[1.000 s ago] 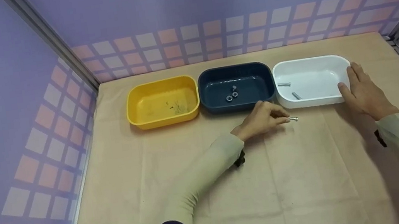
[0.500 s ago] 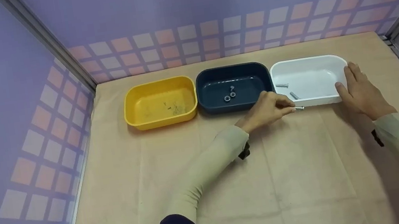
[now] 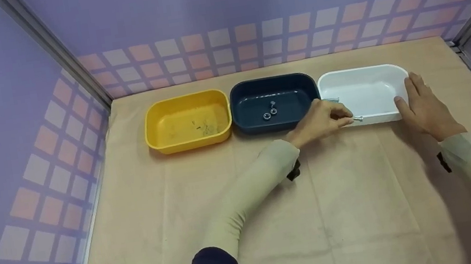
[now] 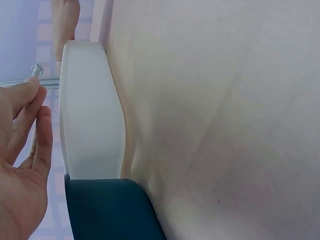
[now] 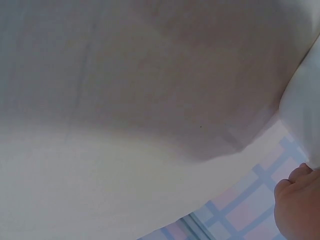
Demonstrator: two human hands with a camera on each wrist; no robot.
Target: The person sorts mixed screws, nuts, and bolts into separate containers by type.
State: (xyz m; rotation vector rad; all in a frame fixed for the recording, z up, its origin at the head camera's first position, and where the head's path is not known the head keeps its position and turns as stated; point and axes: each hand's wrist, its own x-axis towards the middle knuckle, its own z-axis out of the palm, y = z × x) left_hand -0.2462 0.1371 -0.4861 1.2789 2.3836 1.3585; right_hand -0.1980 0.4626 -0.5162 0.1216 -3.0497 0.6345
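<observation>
Between thumb and fingertips my left hand (image 3: 321,120) pinches a small silver bolt (image 3: 357,118), held over the near rim of the white bin (image 3: 381,118). In the left wrist view the bolt's head (image 4: 37,70) points away from the fingertips. My right hand (image 3: 428,111) rests with fingers extended against the right side of the white bin. Part of one bolt (image 3: 331,100) shows inside that bin; my left hand hides the rest of that corner. Only a part of the right hand (image 5: 300,205) appears in the right wrist view, beside the white bin (image 5: 305,105).
Left of the white bin stands a dark blue bin (image 3: 278,126) with several small metal nuts (image 3: 273,111) in it. A yellow bin (image 3: 191,145) with dark marks on its bottom is further left. Beige cloth (image 3: 284,217) covers the table; patterned walls (image 3: 199,8) enclose it.
My left hand has moved right and up with the bolt, from in front of the bins to the white bin's near rim. My right hand stays at the bin's side.
</observation>
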